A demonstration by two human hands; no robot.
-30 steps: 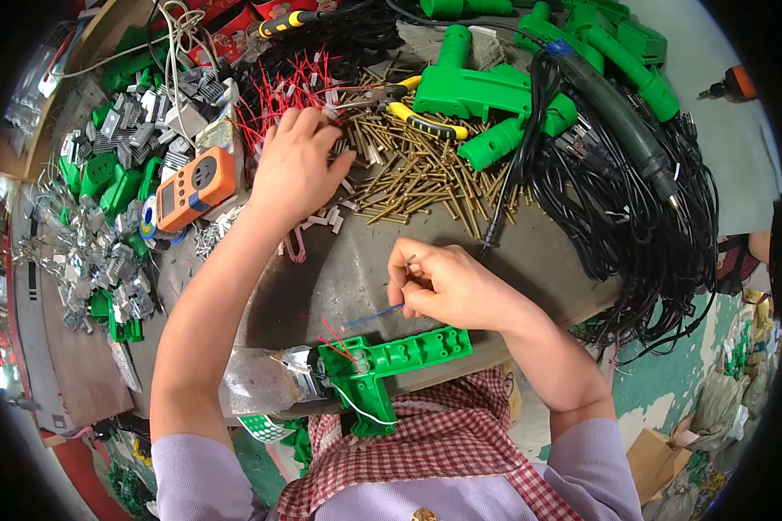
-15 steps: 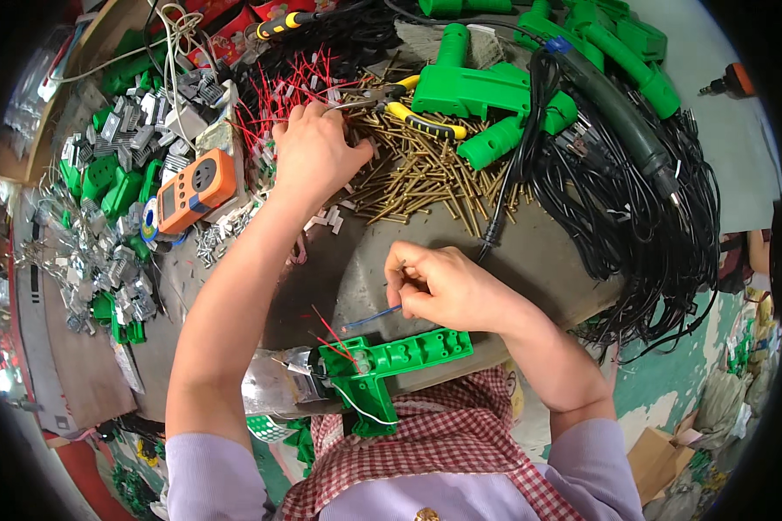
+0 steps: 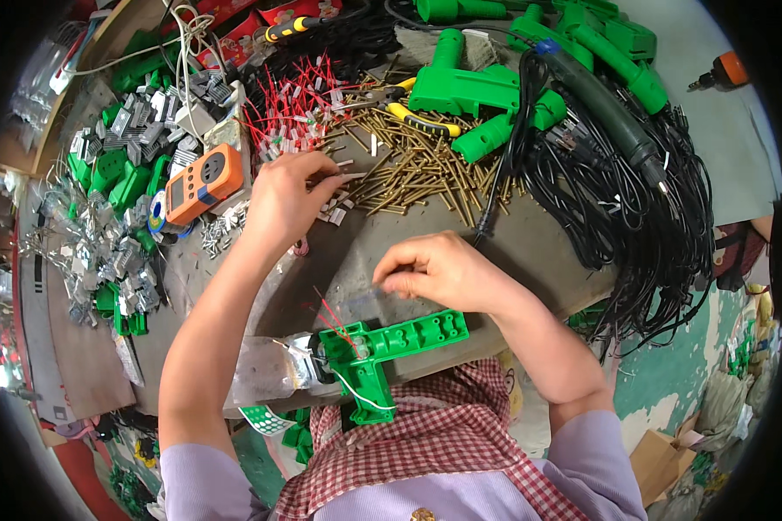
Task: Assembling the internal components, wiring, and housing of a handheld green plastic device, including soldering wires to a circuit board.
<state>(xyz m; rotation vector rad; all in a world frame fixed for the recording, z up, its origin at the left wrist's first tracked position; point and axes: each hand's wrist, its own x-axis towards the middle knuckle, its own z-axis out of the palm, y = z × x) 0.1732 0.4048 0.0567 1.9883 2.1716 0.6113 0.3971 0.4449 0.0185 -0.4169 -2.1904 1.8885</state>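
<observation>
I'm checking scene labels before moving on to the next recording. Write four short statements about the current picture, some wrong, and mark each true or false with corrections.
1. The orange meter lies left of the left hand. True.
2. The right hand grips the yellow-and-black pliers. False: the pliers lie by the brass-coloured screws, apart from both hands.
3. Red wires stick up from the open green housing. True.
4. The black cables lie left of the meter. False: they lie to the right of both hands.
</observation>
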